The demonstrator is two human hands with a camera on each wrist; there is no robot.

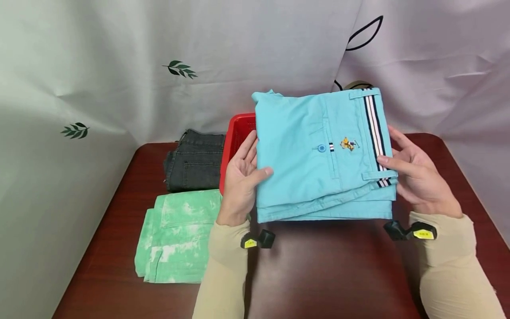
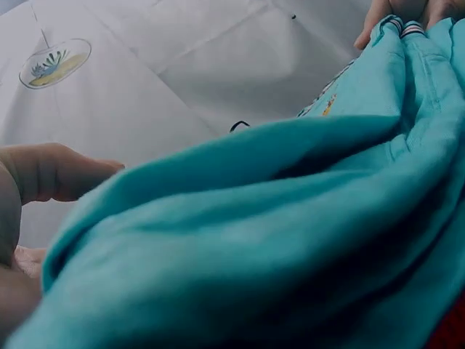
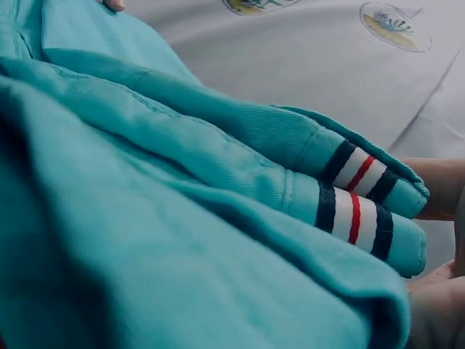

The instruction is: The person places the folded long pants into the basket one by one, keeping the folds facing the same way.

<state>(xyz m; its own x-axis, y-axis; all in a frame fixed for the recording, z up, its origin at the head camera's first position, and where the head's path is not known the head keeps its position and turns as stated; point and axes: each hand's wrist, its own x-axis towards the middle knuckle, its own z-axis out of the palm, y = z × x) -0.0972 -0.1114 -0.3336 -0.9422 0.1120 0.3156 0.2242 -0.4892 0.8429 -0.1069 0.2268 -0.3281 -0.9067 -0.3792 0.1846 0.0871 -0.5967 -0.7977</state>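
Folded turquoise shorts (image 1: 318,155) — striped waistband at the right, button pocket and small embroidered logo facing up — held tilted above the table.

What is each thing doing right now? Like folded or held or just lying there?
blue shorts: folded, held up off the table
left hand: holds their left edge
right hand: holds the striped edge
green pants: folded, lying flat
dark jeans: folded, lying flat
red basket: standing behind the shorts

Red-brown table (image 1: 318,274): green garment (image 1: 179,235), dark jeans (image 1: 195,166)
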